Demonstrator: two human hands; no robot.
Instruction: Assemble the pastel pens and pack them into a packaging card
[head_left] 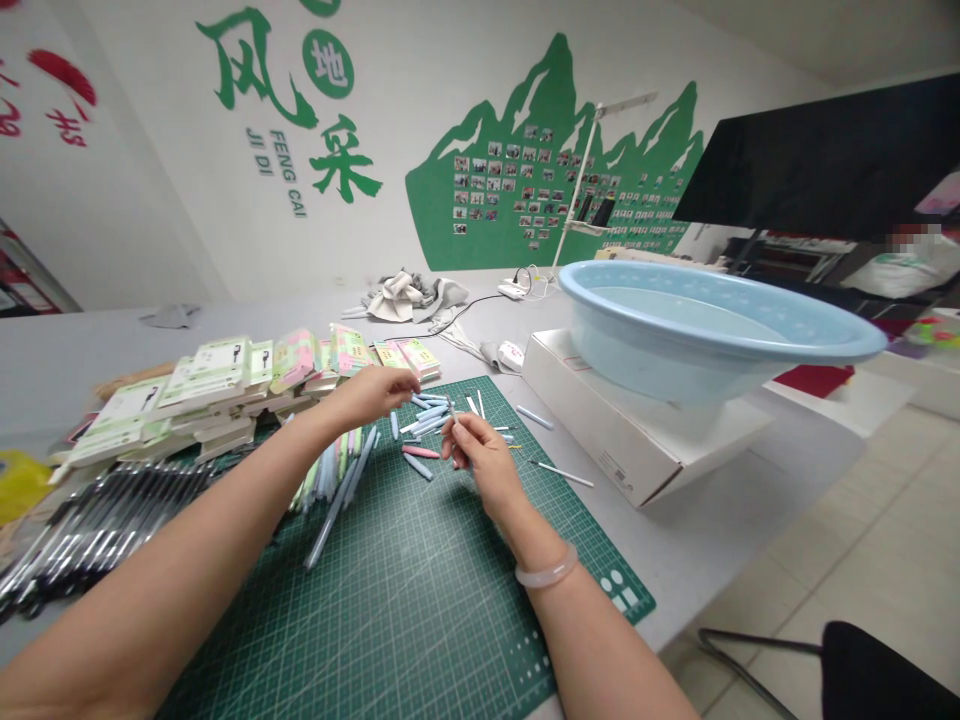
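Holding pen part point(451, 407), box point(645, 440) (off mat point(397, 600) edge)

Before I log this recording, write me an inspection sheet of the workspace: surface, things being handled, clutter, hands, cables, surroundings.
Surface: green gridded mat on a grey table.
Things being handled: slim piece in the right hand; blue pen-like pieces and a pink piece loose on the mat.
Clutter: piled printed boxes, dark pens, crumpled cloth, blue basin on a white box.
Hands: right pinches the slim piece; left hand is near the loose pieces, grip unclear.
Cables: dark cable across the table behind the mat.
Surroundings: wall with green mountain design, black screen, black chair.
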